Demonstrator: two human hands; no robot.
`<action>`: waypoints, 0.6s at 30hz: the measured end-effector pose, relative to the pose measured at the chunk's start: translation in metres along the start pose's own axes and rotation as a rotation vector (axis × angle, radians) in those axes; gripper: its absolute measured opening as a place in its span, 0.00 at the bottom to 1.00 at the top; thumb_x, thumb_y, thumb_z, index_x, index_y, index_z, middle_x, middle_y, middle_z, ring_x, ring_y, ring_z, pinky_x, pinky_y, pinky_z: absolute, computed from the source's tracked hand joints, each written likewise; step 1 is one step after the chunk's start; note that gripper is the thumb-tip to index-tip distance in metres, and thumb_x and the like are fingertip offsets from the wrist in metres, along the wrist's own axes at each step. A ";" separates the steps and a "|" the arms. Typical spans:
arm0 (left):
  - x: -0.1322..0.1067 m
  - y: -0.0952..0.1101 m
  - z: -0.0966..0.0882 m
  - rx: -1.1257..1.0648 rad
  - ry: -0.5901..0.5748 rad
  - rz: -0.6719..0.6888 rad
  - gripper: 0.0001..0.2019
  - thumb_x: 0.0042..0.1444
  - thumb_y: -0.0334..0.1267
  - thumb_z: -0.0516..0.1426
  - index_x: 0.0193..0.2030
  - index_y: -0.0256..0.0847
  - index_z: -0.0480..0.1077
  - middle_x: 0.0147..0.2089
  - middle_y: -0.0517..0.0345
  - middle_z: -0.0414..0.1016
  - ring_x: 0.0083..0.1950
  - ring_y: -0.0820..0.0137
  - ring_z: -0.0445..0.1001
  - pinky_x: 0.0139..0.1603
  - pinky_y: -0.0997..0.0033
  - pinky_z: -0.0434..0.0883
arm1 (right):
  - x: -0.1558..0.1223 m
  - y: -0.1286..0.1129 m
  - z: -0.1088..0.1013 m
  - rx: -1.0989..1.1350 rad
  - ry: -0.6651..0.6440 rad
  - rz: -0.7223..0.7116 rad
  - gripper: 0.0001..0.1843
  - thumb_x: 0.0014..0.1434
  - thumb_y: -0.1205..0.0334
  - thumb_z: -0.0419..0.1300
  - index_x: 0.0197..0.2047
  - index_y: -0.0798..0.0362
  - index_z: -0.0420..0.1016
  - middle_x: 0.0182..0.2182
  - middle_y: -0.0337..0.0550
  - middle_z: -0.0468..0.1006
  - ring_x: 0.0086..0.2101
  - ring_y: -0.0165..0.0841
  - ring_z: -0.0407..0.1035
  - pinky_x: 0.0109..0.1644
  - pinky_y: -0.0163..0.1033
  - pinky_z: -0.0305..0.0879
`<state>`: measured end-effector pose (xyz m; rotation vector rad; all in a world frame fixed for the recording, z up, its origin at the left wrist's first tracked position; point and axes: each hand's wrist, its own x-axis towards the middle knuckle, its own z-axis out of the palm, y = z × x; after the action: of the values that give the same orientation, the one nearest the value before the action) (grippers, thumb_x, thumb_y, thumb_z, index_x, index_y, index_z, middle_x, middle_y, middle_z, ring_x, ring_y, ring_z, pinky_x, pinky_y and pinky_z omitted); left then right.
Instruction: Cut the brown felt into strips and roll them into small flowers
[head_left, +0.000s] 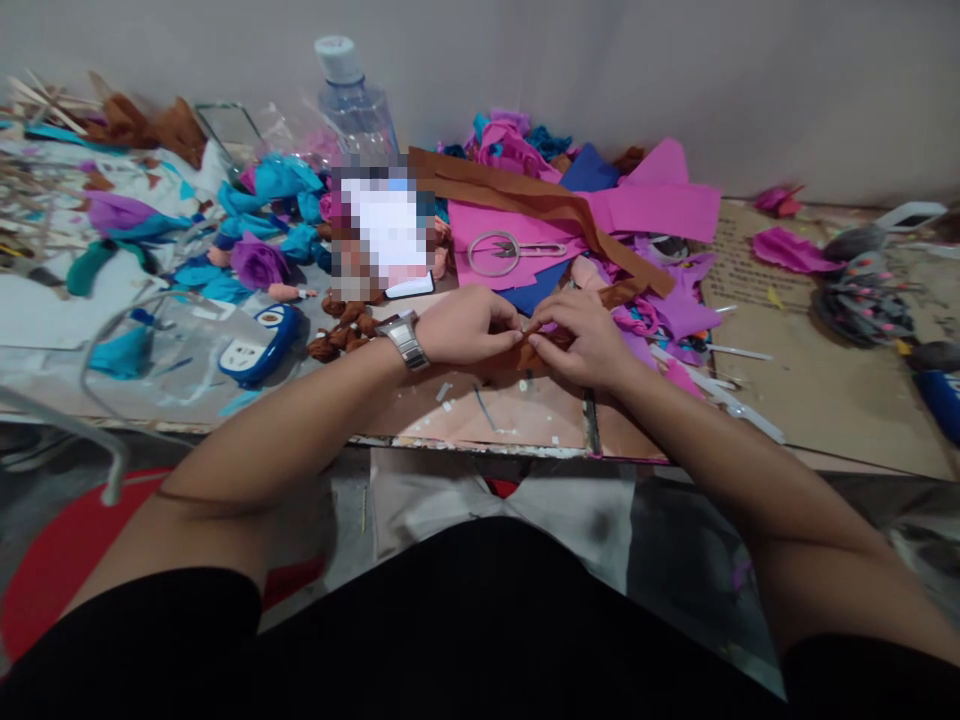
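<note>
My left hand, with a metal watch at the wrist, pinches one side of a small piece of brown crepe paper. My right hand grips its other side, thumb and fingers closed, so the two hands nearly meet. Just beyond them lie a pair of thread snips, resting on pink crepe paper. A long brown crepe strip runs across the pink and blue sheets. Left of my left wrist sit several twisted brown paper pieces.
A phone, partly blurred out, and a clear bottle stand behind. Blue and purple paper flowers and a blue-and-white case lie left. Cardboard, white sticks and a dark bundle are right. A red stool stands below left.
</note>
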<state>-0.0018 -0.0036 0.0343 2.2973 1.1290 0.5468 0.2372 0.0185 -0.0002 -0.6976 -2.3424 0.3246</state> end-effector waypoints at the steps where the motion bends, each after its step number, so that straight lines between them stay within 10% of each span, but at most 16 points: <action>1: 0.000 0.000 0.001 0.000 -0.005 0.008 0.15 0.63 0.45 0.58 0.37 0.37 0.83 0.32 0.56 0.82 0.31 0.71 0.73 0.36 0.70 0.63 | -0.001 0.000 0.000 -0.005 -0.007 -0.010 0.05 0.66 0.57 0.65 0.40 0.48 0.80 0.42 0.44 0.85 0.45 0.42 0.77 0.54 0.52 0.61; 18: -0.001 0.002 0.001 -0.066 -0.058 -0.033 0.16 0.63 0.46 0.57 0.37 0.36 0.82 0.32 0.56 0.82 0.32 0.70 0.73 0.36 0.69 0.63 | 0.000 -0.001 0.000 -0.012 -0.010 0.027 0.09 0.69 0.54 0.63 0.40 0.48 0.81 0.39 0.45 0.86 0.43 0.42 0.77 0.54 0.53 0.61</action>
<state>-0.0007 -0.0056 0.0347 2.2202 1.1023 0.4942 0.2367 0.0177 0.0000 -0.7352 -2.3478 0.3275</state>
